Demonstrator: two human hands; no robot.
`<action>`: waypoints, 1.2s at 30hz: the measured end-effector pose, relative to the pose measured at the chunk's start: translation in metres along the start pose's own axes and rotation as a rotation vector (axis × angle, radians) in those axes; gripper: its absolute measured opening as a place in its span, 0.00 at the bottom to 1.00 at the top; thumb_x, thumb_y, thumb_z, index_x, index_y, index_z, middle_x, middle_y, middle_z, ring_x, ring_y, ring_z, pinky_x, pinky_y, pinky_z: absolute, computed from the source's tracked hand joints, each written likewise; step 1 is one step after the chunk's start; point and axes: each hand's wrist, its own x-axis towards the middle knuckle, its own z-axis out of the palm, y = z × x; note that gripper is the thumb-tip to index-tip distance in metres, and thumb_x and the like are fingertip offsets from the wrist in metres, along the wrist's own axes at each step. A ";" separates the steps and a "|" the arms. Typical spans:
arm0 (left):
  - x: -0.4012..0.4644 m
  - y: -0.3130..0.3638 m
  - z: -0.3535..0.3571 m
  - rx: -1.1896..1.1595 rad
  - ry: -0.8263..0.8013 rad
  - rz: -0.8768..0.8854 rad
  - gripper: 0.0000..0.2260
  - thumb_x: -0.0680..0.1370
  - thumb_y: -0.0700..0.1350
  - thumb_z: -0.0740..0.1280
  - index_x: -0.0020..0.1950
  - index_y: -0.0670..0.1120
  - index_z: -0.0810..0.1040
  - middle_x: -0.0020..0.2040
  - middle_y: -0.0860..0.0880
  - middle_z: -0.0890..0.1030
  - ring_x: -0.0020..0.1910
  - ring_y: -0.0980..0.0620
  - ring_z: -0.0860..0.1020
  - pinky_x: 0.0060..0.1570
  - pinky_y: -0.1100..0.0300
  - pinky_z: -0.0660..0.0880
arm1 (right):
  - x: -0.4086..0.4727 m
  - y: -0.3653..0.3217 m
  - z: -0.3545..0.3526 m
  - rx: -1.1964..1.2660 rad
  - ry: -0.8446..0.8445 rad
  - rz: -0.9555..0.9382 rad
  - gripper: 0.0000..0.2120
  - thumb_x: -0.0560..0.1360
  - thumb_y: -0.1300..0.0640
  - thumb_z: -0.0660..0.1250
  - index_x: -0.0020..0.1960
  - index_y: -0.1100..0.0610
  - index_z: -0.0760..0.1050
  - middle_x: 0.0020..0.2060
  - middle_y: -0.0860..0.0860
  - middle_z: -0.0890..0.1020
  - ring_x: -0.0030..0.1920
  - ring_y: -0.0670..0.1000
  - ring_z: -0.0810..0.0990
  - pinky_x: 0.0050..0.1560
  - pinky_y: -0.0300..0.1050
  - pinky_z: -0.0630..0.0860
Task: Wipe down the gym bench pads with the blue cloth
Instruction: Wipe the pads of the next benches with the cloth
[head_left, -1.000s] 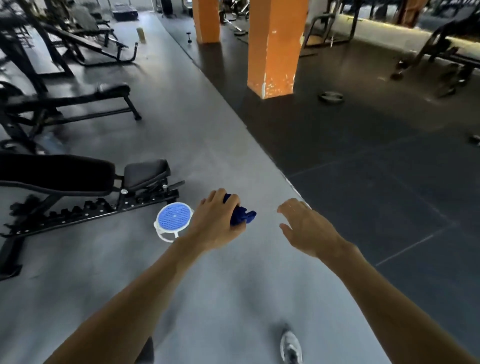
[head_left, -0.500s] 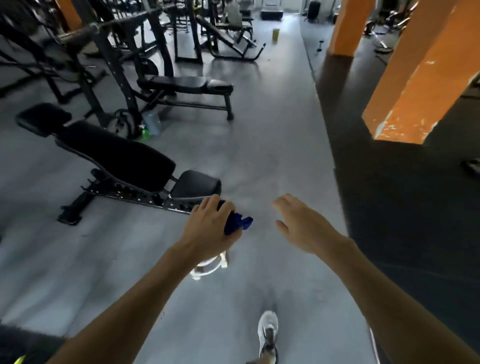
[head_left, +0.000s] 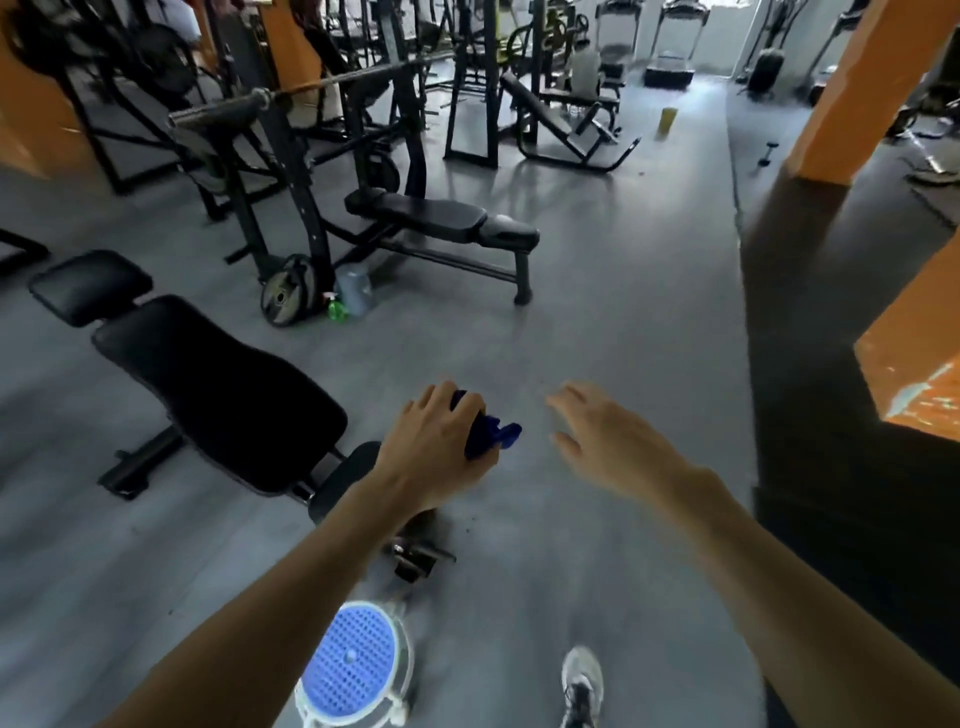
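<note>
Nearest, low in view, a round blue perforated disc (head_left: 353, 660) sits on the grey floor (head_left: 597, 338). Above it the left hand (head_left: 434, 449) grips the bunched blue cloth (head_left: 488, 434), fingers curled round it; the right hand (head_left: 610, 441) hangs beside it, fingers loosely spread, holding nothing. The cloth looks soft, light and limp, best held wadded in the palm. Left, the adjustable bench pad (head_left: 218, 384) waits; farther off stands a flat bench (head_left: 441, 215).

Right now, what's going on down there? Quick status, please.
Left hand grips blue cloth; right hand open, holding nothing. Adjustable bench close at left, untouched. Round blue-topped stool on floor by feet.
</note>
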 end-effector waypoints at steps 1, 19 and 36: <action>0.029 -0.006 0.010 0.009 0.004 -0.024 0.17 0.76 0.57 0.70 0.58 0.47 0.76 0.53 0.46 0.75 0.50 0.44 0.75 0.47 0.53 0.71 | 0.031 0.021 0.000 0.010 0.006 -0.031 0.19 0.82 0.57 0.62 0.71 0.59 0.68 0.68 0.55 0.70 0.66 0.56 0.72 0.58 0.45 0.69; 0.404 -0.258 0.091 0.174 0.079 -0.614 0.19 0.77 0.60 0.67 0.59 0.49 0.74 0.55 0.47 0.75 0.54 0.45 0.74 0.53 0.50 0.75 | 0.610 0.129 0.027 0.109 -0.161 -0.662 0.17 0.81 0.57 0.65 0.68 0.59 0.70 0.65 0.52 0.71 0.59 0.52 0.76 0.54 0.42 0.74; 0.749 -0.625 0.160 0.117 -0.028 -0.714 0.19 0.78 0.63 0.64 0.58 0.48 0.72 0.55 0.47 0.73 0.53 0.46 0.73 0.51 0.54 0.73 | 1.115 0.143 0.091 0.195 -0.316 -0.705 0.16 0.75 0.50 0.73 0.59 0.55 0.74 0.56 0.47 0.75 0.49 0.47 0.77 0.51 0.46 0.78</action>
